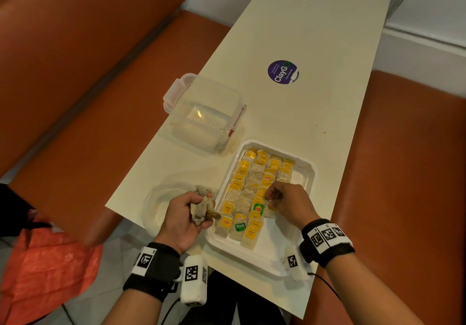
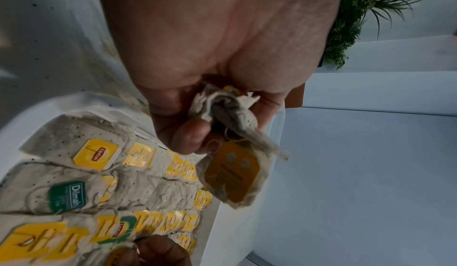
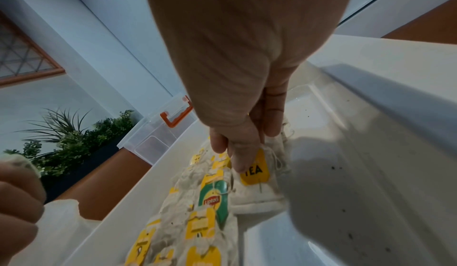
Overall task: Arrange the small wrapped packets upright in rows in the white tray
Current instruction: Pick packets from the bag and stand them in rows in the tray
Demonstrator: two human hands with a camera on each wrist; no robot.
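Soft, light paper tea packets (image 1: 248,193) crumple easily — pinch by the top edge. Left hand (image 1: 180,217) clutches a bunch (image 2: 230,114); right hand (image 1: 290,205) pinches one (image 3: 257,174) in the white plastic tray (image 1: 309,171).

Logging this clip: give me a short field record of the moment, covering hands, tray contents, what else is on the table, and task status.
left hand: grips a bunch of tea bags beside the tray
right hand: pinches a tea bag in the tray's fourth row
tray: white, rows of tea bags, right side partly bare
table: clear box, round sticker
status: unfinished
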